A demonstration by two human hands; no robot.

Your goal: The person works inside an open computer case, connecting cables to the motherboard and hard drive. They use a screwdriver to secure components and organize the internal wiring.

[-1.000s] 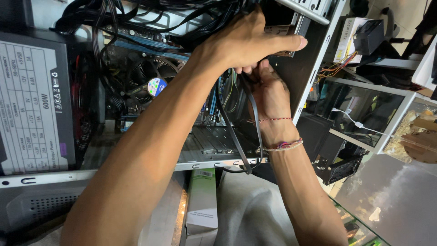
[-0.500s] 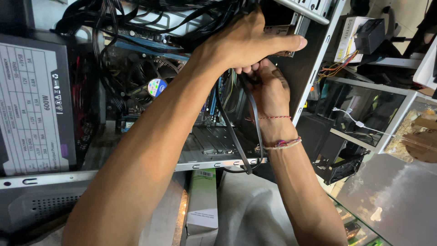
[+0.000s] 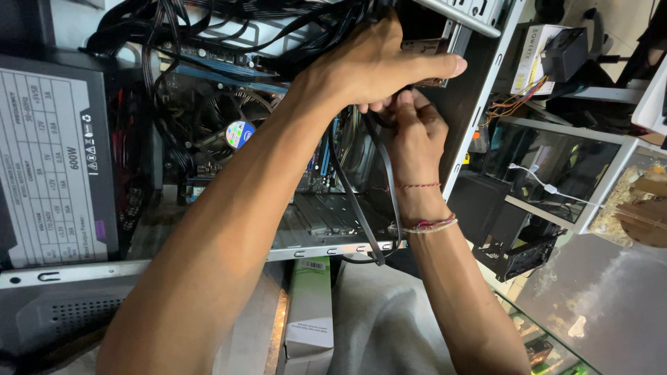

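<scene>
Almost nothing has moved since a moment ago: both of your hands stay up at the top of the open metal computer case point(image 3: 486, 90), and the view has only slid a tiny bit.

Your left hand point(image 3: 375, 62) reaches across from the left. Its thumb sticks out flat to the right and its fingers curl down over the same spot your other hand is working at. You cannot tell if those fingers are squeezing anything, because the back of the hand hides them.

Your right hand point(image 3: 413, 132) comes up from below, with thin string bracelets point(image 3: 427, 224) on the wrist. Its fingertips are bunched close together right under your left hand, pinching the top end of the flat black cable point(image 3: 389, 180).

That cable starts at your fingertips and hangs down from them. Its long side runs top to bottom, past your right wrist, and its low end curves near the silver bottom edge of the case. A second black cable point(image 3: 347, 201) hangs just beside it on the left.

Behind your left arm sits the round black cooling fan with a blue sticker point(image 3: 240, 132). At the far left is the grey box-shaped power supply with a white label point(image 3: 55, 173). A white and green cardboard box point(image 3: 309, 312) lies below the case.
</scene>
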